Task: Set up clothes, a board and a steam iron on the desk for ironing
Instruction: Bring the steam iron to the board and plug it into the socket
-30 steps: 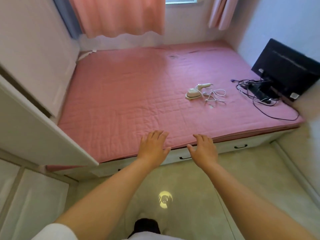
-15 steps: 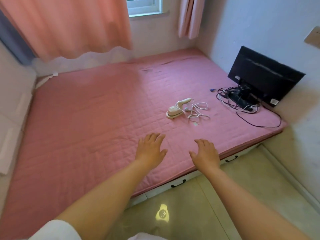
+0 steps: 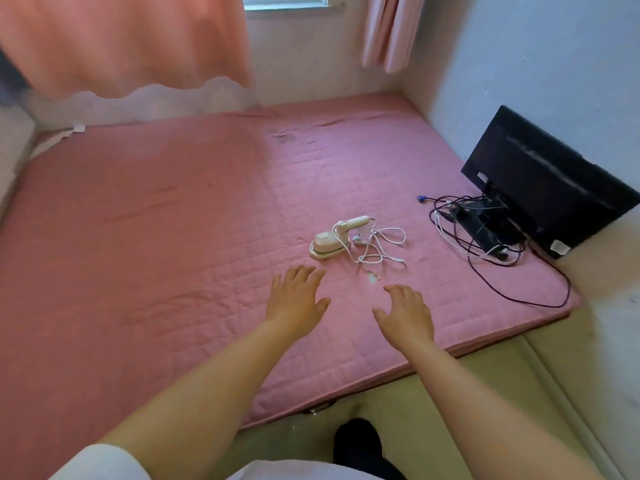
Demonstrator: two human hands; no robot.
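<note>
Both hands out over the pink mattress [image 3: 173,244], palms down, fingers straight and slightly spread, holding nothing. Left hand [image 3: 294,299] sits nearer the steam iron [image 3: 329,239], fingertips just short of its base, not touching. Right hand [image 3: 407,311] is a bit lower in the view, thumb angled inward toward the left hand; the two hands are apart with bare quilted fabric between them. Can't tell whether either palm contacts the mattress or hovers above it. Steam iron is small, white, handheld type, lying on the mattress right of centre, handle pointing up-right. Its white cord [image 3: 379,244] lies in a loose tangle just beside it on the right, one end trailing toward the gap between the hands. Black monitor [image 3: 547,181] leans against the right wall at the mattress edge, well apart from the iron, with a knot of dark cables [image 3: 485,237] in front of it and one long loop running toward the mattress corner. Pink curtains [image 3: 121,43] hang at the back under a window. Beige floor [image 3: 433,393] at lower right, a dark foot [image 3: 358,445] on it. White sleeve [image 3: 100,462] on the left arm at the bottom edge.
</note>
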